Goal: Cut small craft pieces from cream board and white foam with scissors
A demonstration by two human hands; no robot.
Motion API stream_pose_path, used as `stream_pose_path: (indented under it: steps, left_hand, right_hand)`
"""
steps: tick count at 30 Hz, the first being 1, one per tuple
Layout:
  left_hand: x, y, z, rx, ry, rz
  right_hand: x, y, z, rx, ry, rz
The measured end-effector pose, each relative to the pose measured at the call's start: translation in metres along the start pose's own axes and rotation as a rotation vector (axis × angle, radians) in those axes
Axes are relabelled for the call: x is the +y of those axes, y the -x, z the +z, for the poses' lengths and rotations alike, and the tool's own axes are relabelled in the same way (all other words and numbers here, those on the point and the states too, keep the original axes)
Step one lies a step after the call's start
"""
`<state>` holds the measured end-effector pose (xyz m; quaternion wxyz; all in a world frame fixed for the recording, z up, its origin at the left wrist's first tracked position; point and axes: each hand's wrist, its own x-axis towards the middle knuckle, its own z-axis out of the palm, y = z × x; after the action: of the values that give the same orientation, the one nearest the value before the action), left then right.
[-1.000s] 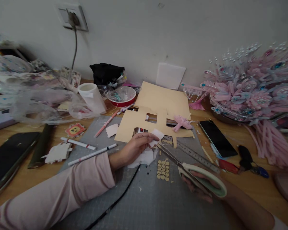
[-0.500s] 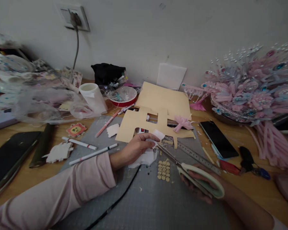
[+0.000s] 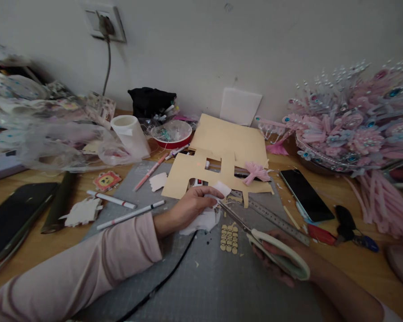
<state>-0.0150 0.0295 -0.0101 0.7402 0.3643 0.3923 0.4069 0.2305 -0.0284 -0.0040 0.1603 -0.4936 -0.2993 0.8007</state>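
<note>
Near the middle of the mat, my left hand (image 3: 192, 206) pinches a small piece of white paper (image 3: 222, 189) between thumb and fingers. My right hand (image 3: 276, 255) grips white-handled scissors (image 3: 235, 218), whose blade tips point left and meet the paper at my left fingertips. More white paper (image 3: 204, 221) lies under my left hand. Just below the blades sits a small block of tan round cut-outs (image 3: 229, 239) with dark outlines. Behind the hands rests a tan card sheet (image 3: 181, 175) with openings cut in it.
A grey cutting mat (image 3: 201, 290) covers the table's middle, crossed by a black cord (image 3: 164, 279). A metal ruler (image 3: 275, 219) lies behind the scissors. A phone (image 3: 305, 194) and a bowl of pink ornaments (image 3: 345, 129) stand right; markers (image 3: 130, 214) lie left.
The scissors' handles have closed somewhat and shifted slightly left, with the blades drawing together at the paper. My left hand keeps its place.
</note>
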Motion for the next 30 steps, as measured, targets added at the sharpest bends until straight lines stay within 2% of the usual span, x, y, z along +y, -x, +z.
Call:
stream_pose_path:
  steps: [8,18,22,25,30]
  left_hand:
    - [0.0,0.0,-0.001,-0.005,0.007,0.0]
    - [-0.001,-0.001,-0.001,0.005,0.0,-0.013]
    - [-0.002,-0.002,-0.001,-0.002,0.086,0.034]
    - [-0.003,-0.005,-0.001,0.005,0.112,0.05]
    - [-0.004,-0.003,0.0,0.016,-0.066,0.022]
  right_hand:
    - [0.004,-0.002,-0.003,-0.069,0.054,-0.036]
    - [0.003,0.004,-0.003,0.033,0.178,-0.018]
    - [0.004,0.007,-0.003,-0.067,0.219,-0.073]
    - [0.011,-0.001,-0.009,-0.135,0.07,-0.143]
    - [0.012,-0.009,-0.013,-0.275,-0.146,-0.148]
